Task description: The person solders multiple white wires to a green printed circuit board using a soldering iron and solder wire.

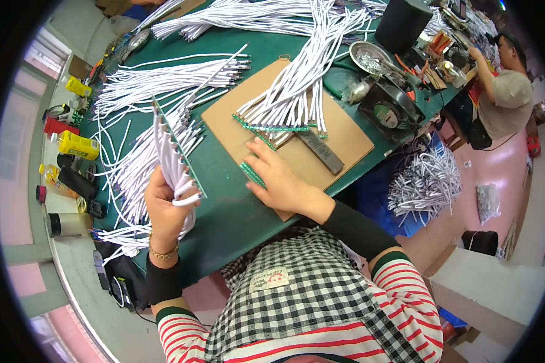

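Note:
My left hand [165,202] is raised over the left of the table, closed around a bundle of white cables [171,160] joined along a narrow green circuit board strip [188,158]. Over the brown board [227,121], my right hand [284,184] has its thumb and fingers curled about a short green circuit board strip [252,174]; the palm side is hidden. Just beyond its fingertips lie more green strips [278,128] with white cables [297,78] attached, fanning away to the far side. A dark flat metal bar [321,152] rests beside them.
Loose white cables [169,81] cover the left of the green table [224,242]. A metal dish [369,57] of small parts and a black fan [390,112] stand at right. Yellow bottles [79,146] line the left ledge. Another person [505,91] works at far right.

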`<state>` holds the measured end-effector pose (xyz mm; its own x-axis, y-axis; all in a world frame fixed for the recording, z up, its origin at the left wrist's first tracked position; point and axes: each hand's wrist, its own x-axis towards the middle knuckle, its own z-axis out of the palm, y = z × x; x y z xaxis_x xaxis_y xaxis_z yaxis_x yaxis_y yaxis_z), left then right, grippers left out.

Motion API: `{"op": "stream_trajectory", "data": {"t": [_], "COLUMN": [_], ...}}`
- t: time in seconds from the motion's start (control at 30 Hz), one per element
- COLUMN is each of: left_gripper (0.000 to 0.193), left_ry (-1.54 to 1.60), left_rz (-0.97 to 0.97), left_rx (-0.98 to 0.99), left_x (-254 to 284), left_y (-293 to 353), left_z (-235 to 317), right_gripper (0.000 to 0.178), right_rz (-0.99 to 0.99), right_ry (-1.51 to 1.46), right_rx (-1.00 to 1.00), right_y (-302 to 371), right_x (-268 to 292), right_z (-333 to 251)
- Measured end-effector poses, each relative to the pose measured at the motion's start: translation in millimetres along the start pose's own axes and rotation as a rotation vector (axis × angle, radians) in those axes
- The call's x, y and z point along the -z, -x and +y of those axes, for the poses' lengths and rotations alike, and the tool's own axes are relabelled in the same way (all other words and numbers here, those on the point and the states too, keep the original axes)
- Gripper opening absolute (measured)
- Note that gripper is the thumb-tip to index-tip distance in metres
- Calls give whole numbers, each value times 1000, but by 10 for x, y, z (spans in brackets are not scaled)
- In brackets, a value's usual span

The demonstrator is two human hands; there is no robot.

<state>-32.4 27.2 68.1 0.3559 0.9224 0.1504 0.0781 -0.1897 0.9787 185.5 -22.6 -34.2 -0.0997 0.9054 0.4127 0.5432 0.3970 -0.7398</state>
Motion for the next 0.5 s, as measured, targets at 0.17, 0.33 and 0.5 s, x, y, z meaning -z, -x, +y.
{"op": "stream_trajectory", "data": {"t": [0.17,0.33,0.5], "left_gripper": [37,25,17], "left_ry": [96,-52,-479], "left_rz": [-59,-236,-303], "left_rx": [35,332,263], "left_x": [15,64,9], "left_y": [-7,63,132], "left_z": [-110,-423,-270], "right_gripper": [71,85,90], "right_rz": [-395,-426,-567], "right_ry": [325,471,460], "right_rx": [92,86,52], "right_y": [296,394,345], "right_x": [191,120,80], "right_z": [-37,-226,-253]}}
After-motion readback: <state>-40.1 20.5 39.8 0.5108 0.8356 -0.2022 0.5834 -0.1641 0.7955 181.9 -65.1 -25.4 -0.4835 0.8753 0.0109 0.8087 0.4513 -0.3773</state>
